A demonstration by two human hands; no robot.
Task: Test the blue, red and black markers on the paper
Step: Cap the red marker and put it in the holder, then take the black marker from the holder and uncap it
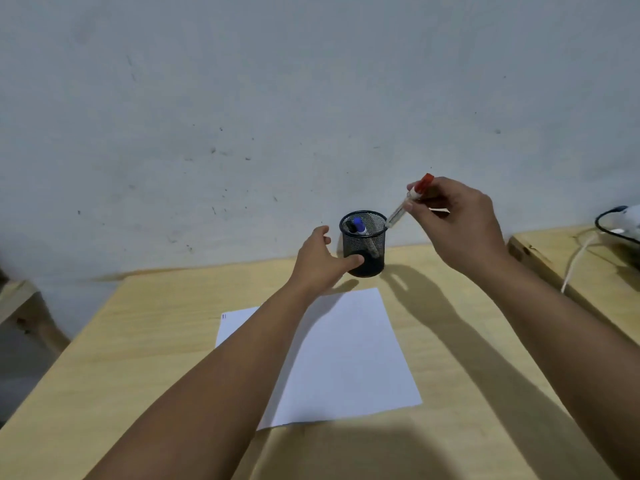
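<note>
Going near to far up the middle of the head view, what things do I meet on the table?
White sheet of paper → black mesh pen cup holding the blue-capped marker → pale wall behind.

No words, brands or numbers can be read; the paper (pixel 346 351) bears only two tiny, illegible strokes left of the left forearm.

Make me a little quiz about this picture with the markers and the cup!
1. True or false: the right hand holds the red marker.
2. Which marker cap shows inside the mesh cup? A) green B) blue C) yellow
3. What does the left hand touch?

Key:
1. True; it is pinched above the cup.
2. B, the blue marker.
3. The cup's side; the paper lies nearer, on the table.
</note>
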